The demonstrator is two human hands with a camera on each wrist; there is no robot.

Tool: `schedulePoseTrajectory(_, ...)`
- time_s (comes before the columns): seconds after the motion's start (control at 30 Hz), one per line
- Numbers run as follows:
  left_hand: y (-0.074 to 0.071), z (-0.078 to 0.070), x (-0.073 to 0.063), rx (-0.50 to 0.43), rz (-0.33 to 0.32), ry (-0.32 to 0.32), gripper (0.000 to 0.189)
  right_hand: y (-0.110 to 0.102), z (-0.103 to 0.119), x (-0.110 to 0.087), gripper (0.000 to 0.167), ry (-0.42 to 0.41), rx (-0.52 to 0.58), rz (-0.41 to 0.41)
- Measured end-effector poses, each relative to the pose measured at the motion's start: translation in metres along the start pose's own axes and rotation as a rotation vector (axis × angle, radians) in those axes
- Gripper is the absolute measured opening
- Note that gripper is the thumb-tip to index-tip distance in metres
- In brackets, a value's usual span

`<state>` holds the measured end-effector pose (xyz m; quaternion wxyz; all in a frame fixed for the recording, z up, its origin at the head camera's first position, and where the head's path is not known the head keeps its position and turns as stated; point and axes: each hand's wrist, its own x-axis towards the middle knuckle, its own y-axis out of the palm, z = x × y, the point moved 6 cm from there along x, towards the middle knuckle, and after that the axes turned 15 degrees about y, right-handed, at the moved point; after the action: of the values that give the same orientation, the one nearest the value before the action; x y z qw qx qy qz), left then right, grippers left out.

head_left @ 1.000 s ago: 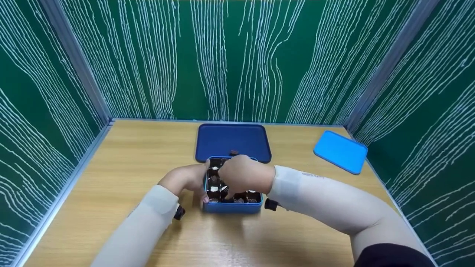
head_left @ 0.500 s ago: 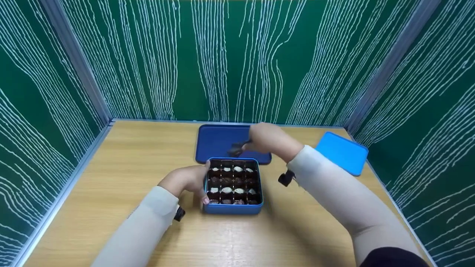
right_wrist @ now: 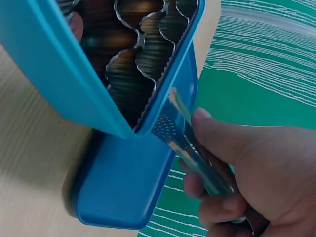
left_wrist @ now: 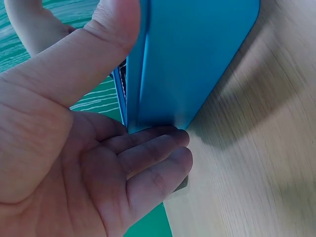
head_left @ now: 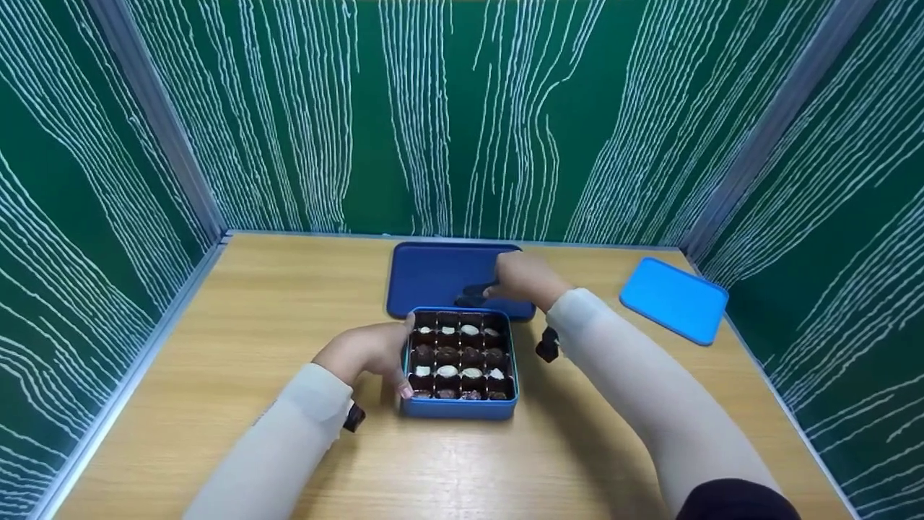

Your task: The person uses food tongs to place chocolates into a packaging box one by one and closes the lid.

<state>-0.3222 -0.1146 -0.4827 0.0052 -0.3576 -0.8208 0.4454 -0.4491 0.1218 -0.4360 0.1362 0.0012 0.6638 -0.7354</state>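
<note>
A blue tin [head_left: 458,409] of chocolates stands on the table, its compartments holding rows of white and dark chocolates [head_left: 447,371]. My left hand [head_left: 368,350] holds the tin by its left side, the thumb at the near corner and the fingers towards the far one. In my right hand [head_left: 525,276] are metal tongs [right_wrist: 197,163], pointing left, low over the dark blue tray [head_left: 433,274] behind the tin. In the right wrist view the tin's rim partly covers the tong tips, so whether they pinch a chocolate cannot be told.
A lighter blue lid-like tray [head_left: 675,300] lies at the far right of the wooden table [head_left: 303,282]. Green walls [head_left: 491,130] with white lines enclose the back and sides.
My right hand has moved from above the tin to the dark blue tray with the tongs, then come slightly lower. The left hand stays on the tin.
</note>
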Motion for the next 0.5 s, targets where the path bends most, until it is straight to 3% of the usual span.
schedulePoseTrajectory(0.33, 0.000, -0.001, -0.002, -0.003, -0.009, 0.010, 0.159, 0.000, 0.002, -0.004, 0.042, -0.037, -0.015, -0.031)
schedulePoseTrajectory(0.5, 0.000, -0.001, -0.003, -0.037, -0.001, 0.009, 0.160, -0.017, 0.008, -0.021, 0.044, -0.037, -0.010, -0.032)
